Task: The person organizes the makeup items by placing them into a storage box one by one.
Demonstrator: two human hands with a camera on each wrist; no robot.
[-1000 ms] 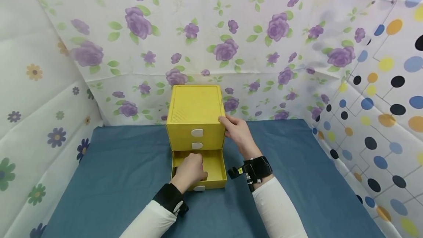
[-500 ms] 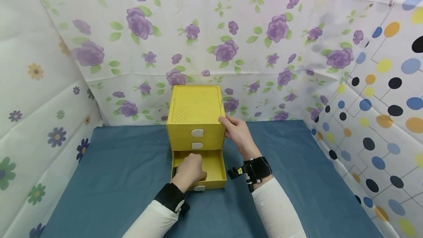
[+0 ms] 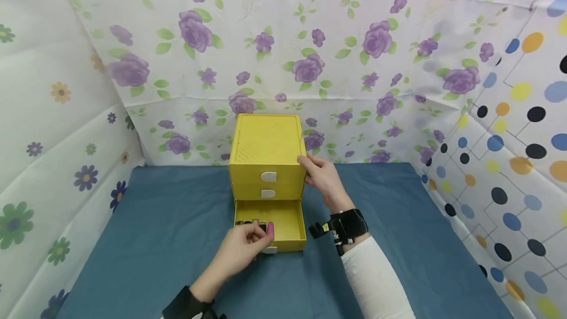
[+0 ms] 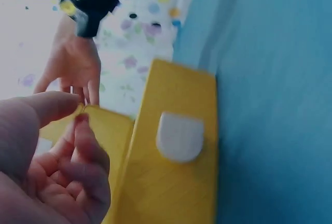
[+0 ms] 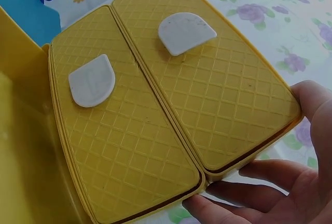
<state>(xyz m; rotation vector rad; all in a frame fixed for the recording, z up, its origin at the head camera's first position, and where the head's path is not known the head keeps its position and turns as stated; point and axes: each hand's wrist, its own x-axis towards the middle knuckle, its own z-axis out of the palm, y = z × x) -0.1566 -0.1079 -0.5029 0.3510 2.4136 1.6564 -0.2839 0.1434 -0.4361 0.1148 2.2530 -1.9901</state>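
Note:
A yellow three-drawer cabinet (image 3: 267, 139) stands at the back of the table, its bottom drawer (image 3: 290, 220) pulled out. Just over this drawer's front left is my left hand (image 3: 235, 250). Its thumb and forefinger pinch a small pink rounded thing (image 3: 270, 228), too small to name. The left wrist view shows those fingertips meeting, the pink thing hidden there. Several small dark pieces (image 3: 241, 222) with light ends lie in the drawer behind the hand. My right hand (image 3: 325, 181) holds the cabinet's upper right corner, thumb in front, fingers (image 5: 275, 175) along the side.
Blue cloth (image 3: 177, 230) covers the table. A flowered sheet (image 3: 336, 82) hangs behind the cabinet, and a dotted one (image 3: 509, 161) stands on the right. White tabs (image 3: 268, 176) stick out from the drawer fronts.
My left hand has lifted out of the bottom drawer, back toward me, with the pink thing between its fingertips. The dark pieces in the drawer show more now. My right hand keeps its hold.

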